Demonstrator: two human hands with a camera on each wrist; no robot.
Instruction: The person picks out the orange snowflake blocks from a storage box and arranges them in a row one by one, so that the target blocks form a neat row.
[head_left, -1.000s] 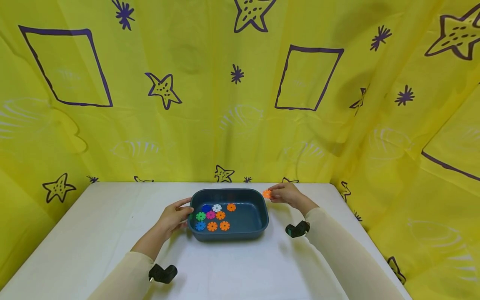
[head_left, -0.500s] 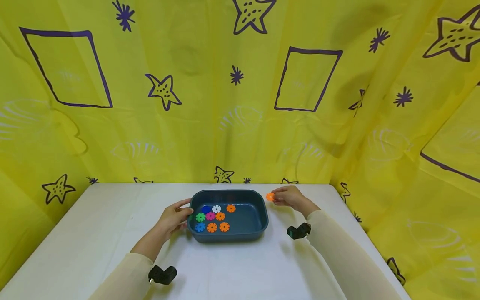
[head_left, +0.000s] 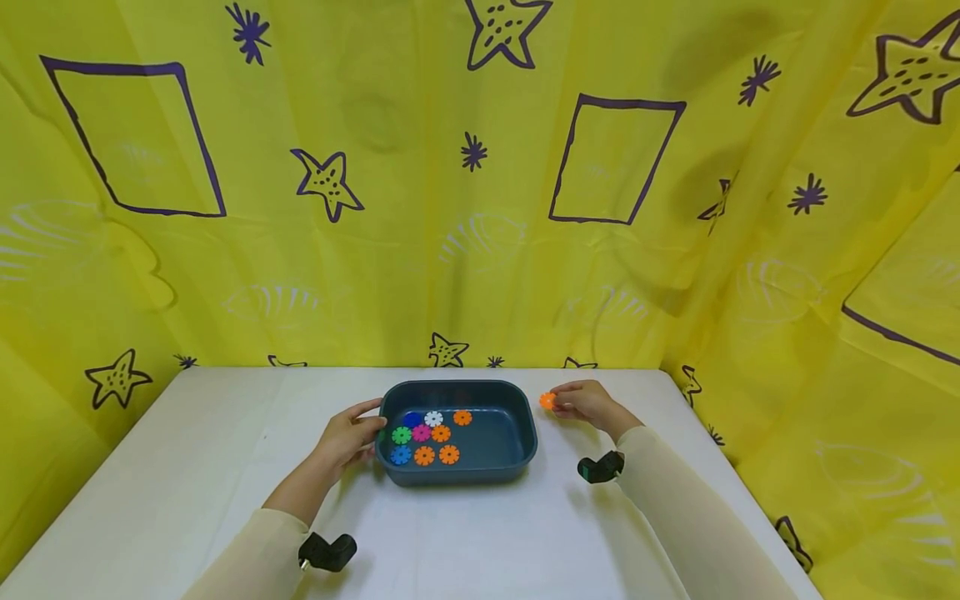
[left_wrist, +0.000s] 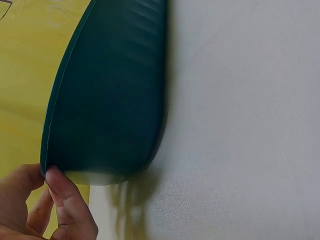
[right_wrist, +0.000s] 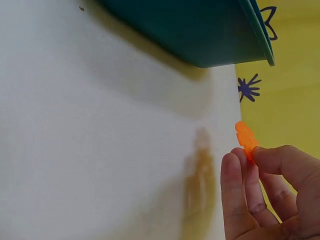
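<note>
A dark teal plastic tub (head_left: pixel 495 474) stands on the white table. My left hand (head_left: pixel 347 436) pinches its left rim between thumb and fingers; the left wrist view shows the thumb (left_wrist: pixel 67 192) at the tub's edge. To the right of the tub, my right hand (head_left: pixel 592 403) pinches an orange notched disc (head_left: pixel 548 402) by its edge, above the table. The right wrist view shows this disc (right_wrist: pixel 246 139) between thumb and fingers, apart from the tub. Inside the tub, toward its left, lie several similar discs: orange (head_left: pixel 424 456), blue (head_left: pixel 401 454), green (head_left: pixel 402 435), pink (head_left: pixel 422 432) and white (head_left: pixel 433 418).
The white table (head_left: pixel 450 542) reaches to a yellow curtain (head_left: pixel 420 250) printed with stars and frames, which hangs behind it and along the right side. A small black camera sits on each wrist (head_left: pixel 327 552).
My right hand, with the orange disc still pinched, has moved a little to the right and down, away from the tub's rim. The left hand and tub stay in place.
</note>
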